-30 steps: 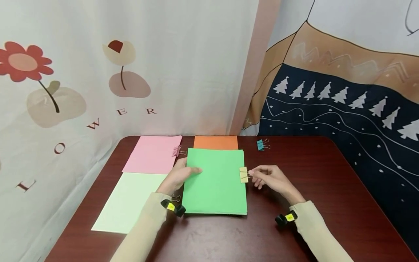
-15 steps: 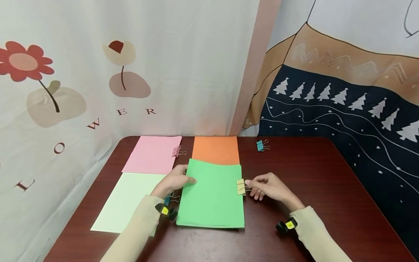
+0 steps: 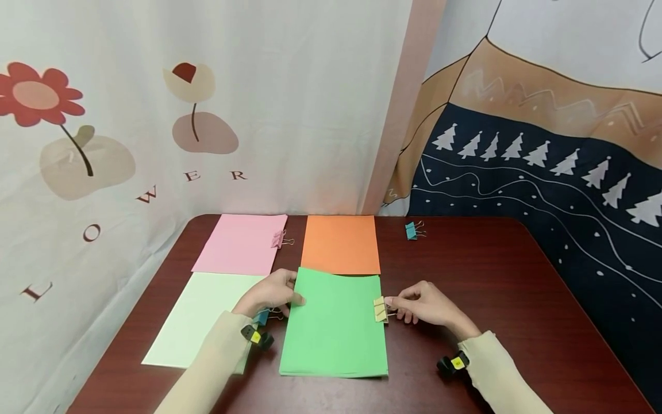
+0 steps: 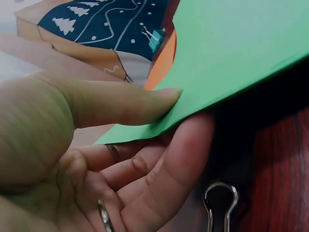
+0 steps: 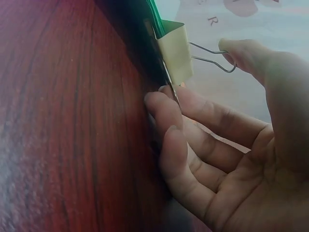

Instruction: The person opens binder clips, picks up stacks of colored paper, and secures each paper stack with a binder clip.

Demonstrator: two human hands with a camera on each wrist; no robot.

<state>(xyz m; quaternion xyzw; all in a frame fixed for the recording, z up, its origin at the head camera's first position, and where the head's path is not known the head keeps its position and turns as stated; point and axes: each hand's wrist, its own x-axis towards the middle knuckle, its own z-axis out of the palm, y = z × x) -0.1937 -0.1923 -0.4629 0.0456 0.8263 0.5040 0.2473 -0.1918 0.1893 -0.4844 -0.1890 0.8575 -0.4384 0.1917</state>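
Fingers (image 4: pixel 190 150) of the left hand (image 3: pixel 273 291) are closed down to sheet thickness: thumb on top, forefinger under, holding the left edge of the green sheets (image 3: pixel 333 328). Right hand (image 3: pixel 429 306) has its thumb against the upper wire handle of the yellow clip (image 3: pixel 380 309), other fingers curled by the lower one, so a pinch on the handles.

Green sheets: lower middle of frame, over the bench (image 3: pixel 517 287). Left edge is lifted; can't tell if the near edge touches.

Just changed: the pack slid down the frame and clip and both hands came with it. Clip still bites the right edge, so my read is that the pack is being moved as one piece and the clip hasn't slipped.

Vs 1.0 s ago: green then covered most of the orange sheets (image 3: pixel 341 244); now only its top left corner overlaps their lower edge in the head view. More of the teal clip (image 3: pixel 262 317) by the left wrist shows. Pink sheets (image 3: pixel 238 244), upper left, and pale green sheets (image 3: pixel 186 322), lower left, haven't moved.
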